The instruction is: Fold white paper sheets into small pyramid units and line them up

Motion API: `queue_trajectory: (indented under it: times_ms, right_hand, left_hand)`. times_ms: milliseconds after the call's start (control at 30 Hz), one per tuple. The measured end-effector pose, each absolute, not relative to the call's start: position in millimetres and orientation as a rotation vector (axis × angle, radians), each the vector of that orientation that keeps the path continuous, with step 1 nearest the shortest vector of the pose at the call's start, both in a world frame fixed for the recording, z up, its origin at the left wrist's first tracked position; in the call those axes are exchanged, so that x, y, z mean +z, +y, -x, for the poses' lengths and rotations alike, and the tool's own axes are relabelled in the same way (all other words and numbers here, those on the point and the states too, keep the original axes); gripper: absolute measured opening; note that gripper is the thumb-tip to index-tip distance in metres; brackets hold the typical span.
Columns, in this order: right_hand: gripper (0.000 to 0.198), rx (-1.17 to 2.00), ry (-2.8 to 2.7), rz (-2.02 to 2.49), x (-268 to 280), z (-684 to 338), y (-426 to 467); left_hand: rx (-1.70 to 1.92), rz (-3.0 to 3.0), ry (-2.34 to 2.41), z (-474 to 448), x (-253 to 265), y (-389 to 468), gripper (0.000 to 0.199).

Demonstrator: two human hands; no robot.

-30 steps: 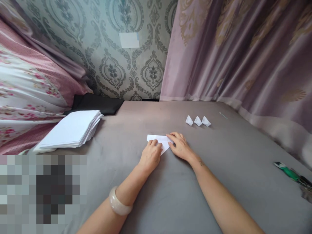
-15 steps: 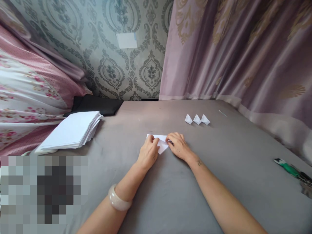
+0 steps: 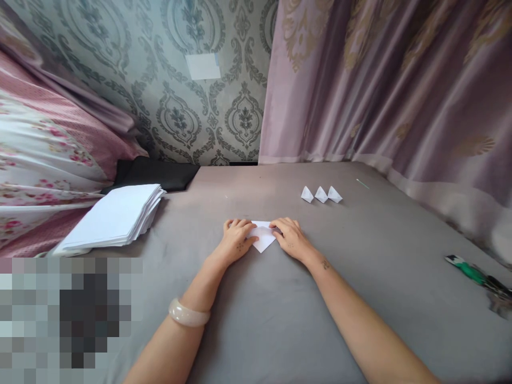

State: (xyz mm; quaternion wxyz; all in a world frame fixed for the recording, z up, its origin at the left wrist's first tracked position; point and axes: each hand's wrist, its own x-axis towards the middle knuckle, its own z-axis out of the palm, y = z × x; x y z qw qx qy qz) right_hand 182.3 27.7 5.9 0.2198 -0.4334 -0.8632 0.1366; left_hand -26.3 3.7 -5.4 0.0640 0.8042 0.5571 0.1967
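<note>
A sheet of white paper (image 3: 262,242), folded so that a point faces me, lies on the grey cloth between my two hands. My left hand (image 3: 237,240) grips its left side, the thumb lying near the lower left edge and the fingers curled over the upper left corner. On the opposite side, my right hand (image 3: 291,238) pinches the paper's right corner with bent fingers. Both hands cover the side corners, while the top edge and lower point show. Farther back to the right stand three small folded paper pieces (image 3: 321,195) in a row.
A thick stack of white paper (image 3: 112,216) lies at left, in front of a black flat item (image 3: 160,175). A green-handled tool (image 3: 470,270) rests at far right. A thin pale stick (image 3: 362,183) lies near the curtain (image 3: 320,106).
My left hand has shifted left to the paper's left corner, its fingers less bunched, uncovering more of the paper. My right hand stays at the right corner. The view has turned slightly.
</note>
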Motion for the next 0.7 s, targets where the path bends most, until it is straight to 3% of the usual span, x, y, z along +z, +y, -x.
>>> queue_trajectory:
  times_ms: [300,700]
  right_hand:
    - [0.025,0.24,-2.3,1.429,-2,-161,30]
    - [0.02,0.269,-2.415,1.31,5,-176,23]
  left_hand:
    - [0.637,-2.414,1.744,23,-9,6,0.025]
    - [0.61,-2.427,1.725,35,-9,11,0.02]
